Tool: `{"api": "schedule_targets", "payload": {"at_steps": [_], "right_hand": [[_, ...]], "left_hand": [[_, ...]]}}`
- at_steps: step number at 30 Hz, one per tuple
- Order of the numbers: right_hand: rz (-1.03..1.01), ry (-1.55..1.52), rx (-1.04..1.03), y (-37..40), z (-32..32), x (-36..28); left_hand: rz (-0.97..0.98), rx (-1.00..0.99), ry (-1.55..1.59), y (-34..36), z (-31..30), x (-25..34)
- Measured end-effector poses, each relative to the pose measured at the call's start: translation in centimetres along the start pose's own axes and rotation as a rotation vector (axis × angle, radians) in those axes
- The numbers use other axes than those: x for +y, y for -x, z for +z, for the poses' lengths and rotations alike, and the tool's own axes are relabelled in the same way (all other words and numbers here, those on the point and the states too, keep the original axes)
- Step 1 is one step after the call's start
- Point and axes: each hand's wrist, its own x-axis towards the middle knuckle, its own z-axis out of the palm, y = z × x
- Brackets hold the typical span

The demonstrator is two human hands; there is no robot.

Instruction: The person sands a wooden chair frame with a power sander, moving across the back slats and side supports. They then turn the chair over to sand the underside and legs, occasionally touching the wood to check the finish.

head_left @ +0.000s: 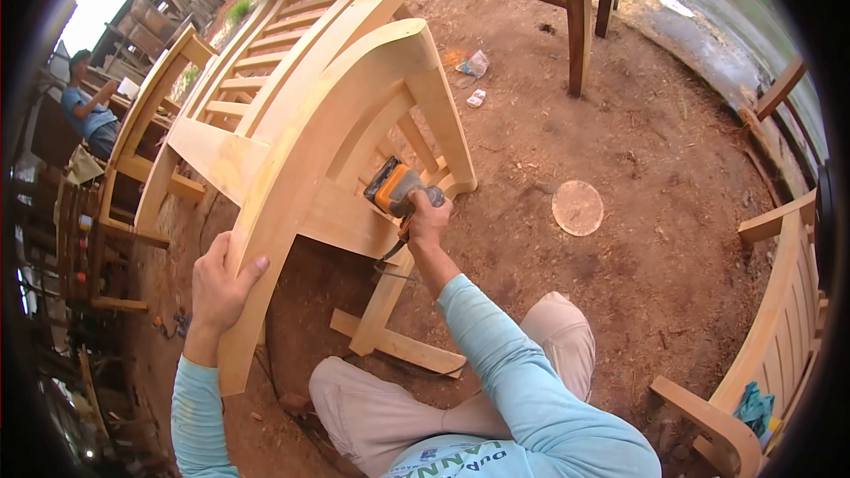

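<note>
A pale unfinished wooden bench [301, 115] lies tipped on its side in front of me on bare earth. My left hand [221, 283] grips the curved armrest rail near its lower end. An orange and grey power sander [394, 188] is pressed against the bench's side panel under the armrest, and my right hand [429, 219] is wrapped around it. The sander's cord hangs down below my wrist. My knees in beige trousers show beneath my arms.
A round sanding disc [577, 207] lies on the dirt to the right. Another slatted bench [779, 327] stands at the right edge, a darker wooden frame [580, 13] behind. A seated person in blue [88, 111] is far left. Loose wood strips [398, 345] lie by my knees.
</note>
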Motion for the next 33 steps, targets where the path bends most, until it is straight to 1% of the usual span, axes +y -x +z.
{"api": "schedule_targets", "payload": {"at_steps": [1,4,8,10,14,17,18,21,25,30,33], "right_hand": [[-0.023,0.005,0.027,-0.9,0.4,1.3],[0.02,-0.271,-0.033,-1.0,0.7,-0.1],[0.064,-0.387,-0.063,-5.1,-1.2,1.5],[0.076,-0.455,-0.083,-5.4,-2.9,-0.2],[0.175,-0.505,-0.114,-8.6,-5.1,2.6],[0.203,-0.43,-0.063,-9.6,-6.9,4.3],[0.187,-0.487,-0.027,-11.2,-7.1,6.7],[0.187,-0.404,0.046,-11.4,-8.8,8.5],[0.205,-0.356,0.007,-10.7,-10.1,11.0],[0.259,-0.522,-0.132,-9.7,-8.4,14.0],[0.175,-0.375,-0.059,-9.8,-7.0,15.9]], "left_hand": [[-0.001,0.001,0.0,0.1,-0.1,0.1],[-0.025,-0.025,0.0,0.2,-0.3,0.2],[-0.028,-0.027,0.008,0.1,-0.1,0.0],[-0.021,-0.022,0.033,0.0,0.1,-0.3],[-0.028,-0.026,0.024,-0.1,0.1,-0.5],[-0.052,-0.034,0.042,-0.1,0.3,-0.4],[-0.05,-0.032,0.05,-0.1,0.3,-0.7],[-0.068,-0.037,0.056,-0.1,0.4,-0.5],[-0.079,-0.046,0.048,-0.1,0.5,-0.8],[-0.092,-0.067,0.091,-0.2,0.9,-0.5],[-0.111,-0.097,0.077,-0.3,0.8,-0.7]]}}
